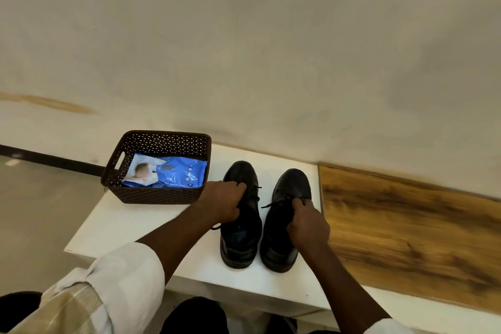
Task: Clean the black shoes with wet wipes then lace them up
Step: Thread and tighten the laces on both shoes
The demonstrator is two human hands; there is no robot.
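Rolled-up pale sleeves (127,266) frame both forearms as they reach forward over a white table (141,225). At the left hand (222,202), the fingers curl down over the lace area of the left shoe (240,228), gripping it near the tongue; at the right hand (307,224), the fingertips pinch the black lace (271,205) of the right shoe (284,222), whose loose end trails toward the other shoe. Both shoes are black, smooth and slightly glossy, with rounded toes and thick dark soles; they stand side by side, just apart, toes pointing away from the person and heels near the table's front edge. Another lace end hangs out by the left shoe's near side. Left of the shoes sits a brown perforated basket (151,195) holding a blue pack of wet wipes (176,173). Right of the table lies a wood-grain board (406,225), with a pale wall (271,49) behind.
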